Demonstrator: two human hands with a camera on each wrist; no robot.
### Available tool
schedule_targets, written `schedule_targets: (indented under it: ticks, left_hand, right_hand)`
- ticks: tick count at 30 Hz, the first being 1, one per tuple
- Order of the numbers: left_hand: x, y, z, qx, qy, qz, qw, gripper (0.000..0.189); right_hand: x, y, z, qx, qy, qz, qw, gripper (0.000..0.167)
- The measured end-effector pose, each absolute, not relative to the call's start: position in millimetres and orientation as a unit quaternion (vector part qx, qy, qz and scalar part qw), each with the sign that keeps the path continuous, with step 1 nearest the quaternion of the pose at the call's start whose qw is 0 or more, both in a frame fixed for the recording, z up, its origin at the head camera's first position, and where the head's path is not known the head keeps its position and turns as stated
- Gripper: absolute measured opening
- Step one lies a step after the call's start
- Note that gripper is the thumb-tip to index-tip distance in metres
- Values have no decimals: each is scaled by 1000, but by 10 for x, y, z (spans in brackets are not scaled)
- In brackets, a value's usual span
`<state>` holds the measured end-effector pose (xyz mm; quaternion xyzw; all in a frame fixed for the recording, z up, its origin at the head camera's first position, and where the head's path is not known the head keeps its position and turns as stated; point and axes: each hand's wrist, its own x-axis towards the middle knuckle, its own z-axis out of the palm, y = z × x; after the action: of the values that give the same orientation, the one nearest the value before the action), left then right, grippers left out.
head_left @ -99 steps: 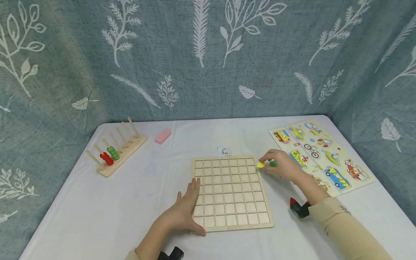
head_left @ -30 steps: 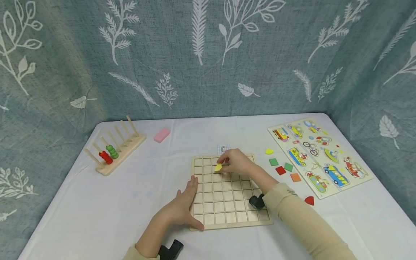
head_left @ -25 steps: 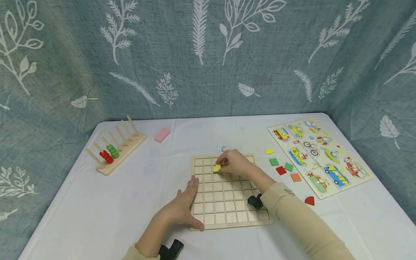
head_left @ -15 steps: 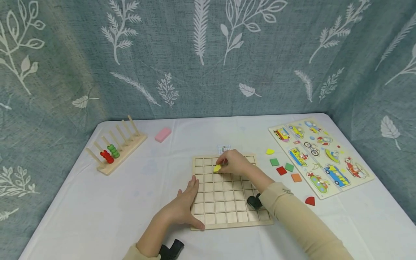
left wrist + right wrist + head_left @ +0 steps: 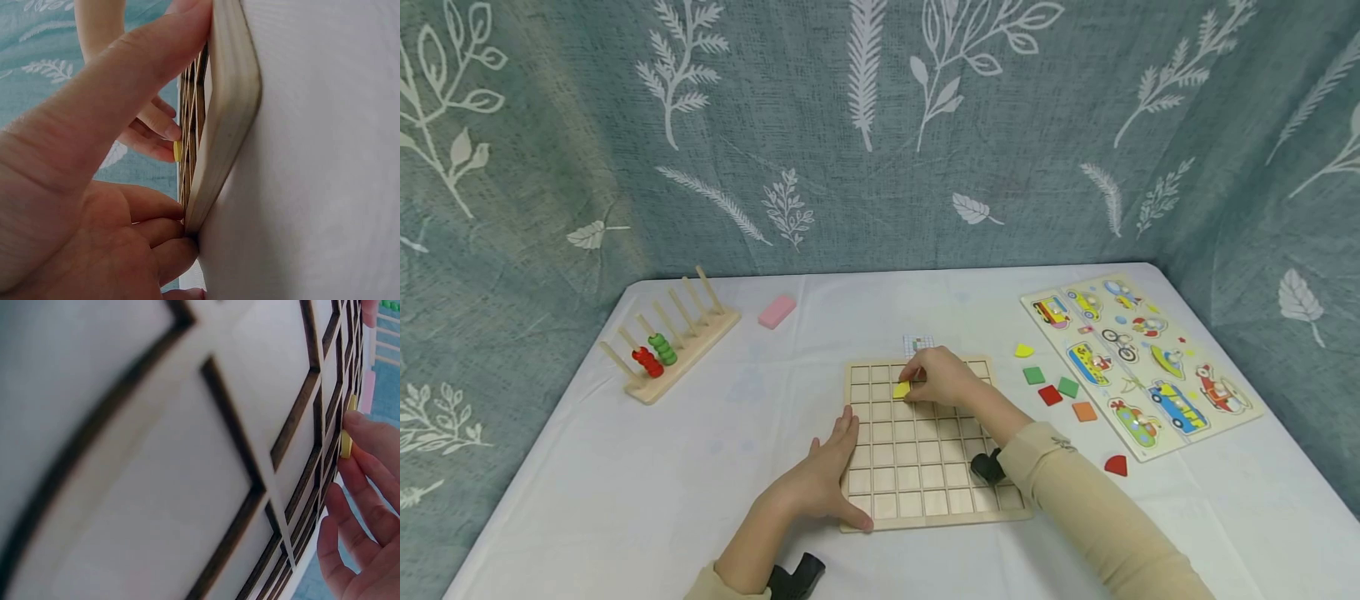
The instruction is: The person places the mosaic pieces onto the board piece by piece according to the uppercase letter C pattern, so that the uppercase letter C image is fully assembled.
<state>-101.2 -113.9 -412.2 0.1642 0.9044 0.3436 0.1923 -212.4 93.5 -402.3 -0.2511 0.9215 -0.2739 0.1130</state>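
Note:
My right hand pinches a small yellow tile between thumb and fingers at the upper left part of a wooden grid board. In the right wrist view the yellow tile stands tilted against the grid; whether it sits inside a cell I cannot tell. My left hand rests at the board's left side, its fingers extended along the edge. Its thumb touches the near left corner, and the left wrist view shows that thumb lying on the board's rim.
Right of the board lie a yellow quarter-round tile, green tiles, a red square, an orange square and a red quarter-round. Beyond are a picture puzzle, pattern card, pink block and peg stand.
My right hand has carried the yellow tile leftward from the loose tiles onto the board's upper left. Over the last half second it barely moves. The left hand has stayed at the board's edge.

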Motion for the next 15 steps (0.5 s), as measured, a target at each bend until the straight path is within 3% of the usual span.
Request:
schedule_targets:
  ticks: [15]
  left_hand:
    - [-1011, -1144, -4132, 168, 904, 340, 196, 129]
  right_hand:
    - [-2106, 911, -4036, -227, 921, -293, 119, 23]
